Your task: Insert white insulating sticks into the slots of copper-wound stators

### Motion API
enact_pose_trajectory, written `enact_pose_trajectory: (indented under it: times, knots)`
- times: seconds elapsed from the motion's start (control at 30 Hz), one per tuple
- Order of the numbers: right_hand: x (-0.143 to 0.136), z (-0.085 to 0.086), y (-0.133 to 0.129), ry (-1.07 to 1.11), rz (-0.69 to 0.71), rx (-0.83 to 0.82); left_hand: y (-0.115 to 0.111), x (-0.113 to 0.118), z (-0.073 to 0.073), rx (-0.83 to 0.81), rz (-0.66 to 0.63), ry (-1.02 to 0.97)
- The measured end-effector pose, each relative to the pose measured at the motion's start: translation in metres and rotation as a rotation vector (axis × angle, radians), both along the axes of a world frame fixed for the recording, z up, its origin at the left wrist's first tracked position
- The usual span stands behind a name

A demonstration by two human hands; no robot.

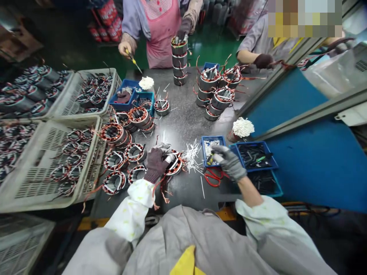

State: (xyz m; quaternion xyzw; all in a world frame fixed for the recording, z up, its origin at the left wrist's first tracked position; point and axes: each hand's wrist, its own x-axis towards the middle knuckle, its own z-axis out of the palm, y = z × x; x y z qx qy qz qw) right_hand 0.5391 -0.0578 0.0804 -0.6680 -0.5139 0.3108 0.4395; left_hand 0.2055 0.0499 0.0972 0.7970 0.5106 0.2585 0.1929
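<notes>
My left hand (157, 162), in a dark maroon and grey work glove, grips the rim of a motor stator (174, 163) with copper windings and loose orange leads. The stator sits on the dark table. My right hand (231, 162), in a grey glove, has its fingers bent together over a small blue tray (203, 149) of white pieces. A yellow and dark object (210, 159) shows at those fingertips; whether they hold it is unclear. Between my hands lies a loose pile of thin white sticks (192, 154). Red-handled scissors (212, 178) rest below the tray.
More stators (114, 183) stand left of my left hand, some stacked. Plastic crates (37, 172) of stators line the left side. At right are blue bins (271, 162) of black pieces and a white stick bundle (243, 127). Across the table, a co-worker (163, 34) holds a yellow-handled tool.
</notes>
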Motion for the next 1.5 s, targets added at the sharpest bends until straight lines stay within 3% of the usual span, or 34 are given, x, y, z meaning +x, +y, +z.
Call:
enact_pose_trajectory:
  times: [0.1,0.2,0.47,0.73,0.87,1.0,1.13,1.23,1.33,1.4,1.5]
  knots:
    - [-0.056,0.004,0.03,-0.03,0.087,-0.004,-0.001,-0.001,-0.004,-0.007,0.019,0.006]
    - [-0.075,0.004,0.047,-0.162,0.115,-0.003,-0.002,-0.001,-0.005,-0.001,0.025,-0.025]
    - [-0.079,0.002,0.049,-0.511,0.173,0.035,-0.005,0.001,-0.004,-0.022,0.046,-0.017]
    - [-0.072,0.008,0.061,-0.537,0.321,-0.044,-0.008,0.001,-0.001,-0.05,0.045,-0.015]
    - [-0.071,0.007,0.068,-0.538,0.39,0.01,-0.008,0.002,-0.001,-0.06,0.044,-0.034]
    - [-0.075,0.002,0.07,-0.466,0.359,0.033,-0.007,0.001,-0.005,-0.066,0.04,-0.051]
    - [-0.075,0.0,0.06,-0.213,0.26,-0.029,-0.009,0.001,-0.003,-0.037,0.04,-0.028]
    - [-0.077,0.007,0.047,0.057,0.171,-0.041,-0.017,0.004,0.013,0.06,0.032,-0.013]
    - [-0.085,0.021,0.036,0.195,0.216,-0.071,-0.028,0.014,0.035,0.112,-0.037,-0.034]
    - [-0.091,0.03,0.031,0.194,0.248,-0.063,-0.033,0.023,0.044,0.058,-0.123,-0.046]
    - [-0.098,0.039,0.026,0.116,0.288,0.035,-0.034,0.034,0.046,-0.097,-0.176,-0.038]
